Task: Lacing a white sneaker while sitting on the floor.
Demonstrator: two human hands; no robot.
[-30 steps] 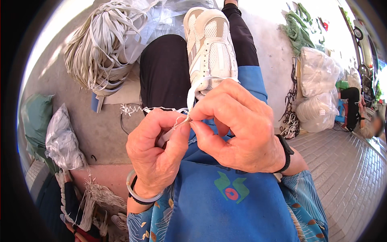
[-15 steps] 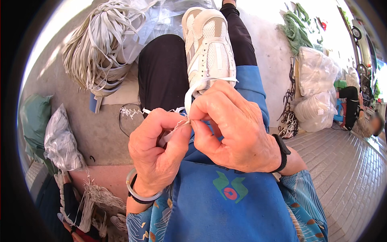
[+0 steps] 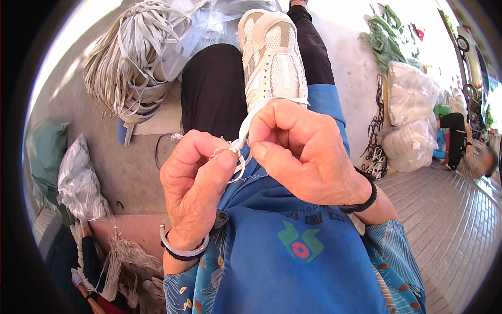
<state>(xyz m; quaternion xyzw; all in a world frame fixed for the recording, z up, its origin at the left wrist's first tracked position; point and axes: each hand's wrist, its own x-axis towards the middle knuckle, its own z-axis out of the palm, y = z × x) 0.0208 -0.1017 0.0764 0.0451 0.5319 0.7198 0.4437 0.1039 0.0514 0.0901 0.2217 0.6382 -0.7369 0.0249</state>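
A pair of cream and beige mesh sneakers (image 3: 277,63) rests at my lap, soles hidden. From the near end of the shoes a flat white shoelace (image 3: 244,125) runs down to my fingers. My left hand (image 3: 191,183) is closed in a pinch on thin white thread (image 3: 226,152), tangled by the lace's end. Beside it, my right hand (image 3: 314,157) pinches the shoelace between thumb and forefinger; part of the grip is hidden behind the fingers. A thin loose strand hangs below, over the blue apron (image 3: 293,277).
A large bundle of pale flat laces (image 3: 130,63) stands at the left. Plastic-wrapped packs (image 3: 410,136) and dark cords (image 3: 374,125) lie at the right. Green and clear bags (image 3: 81,178) sit far left. Other people are partly visible at the lower left and far right.
My hands have come slightly apart, the left going left and the right a little upward. More lace and thread now shows between them, with a loose strand over the apron.
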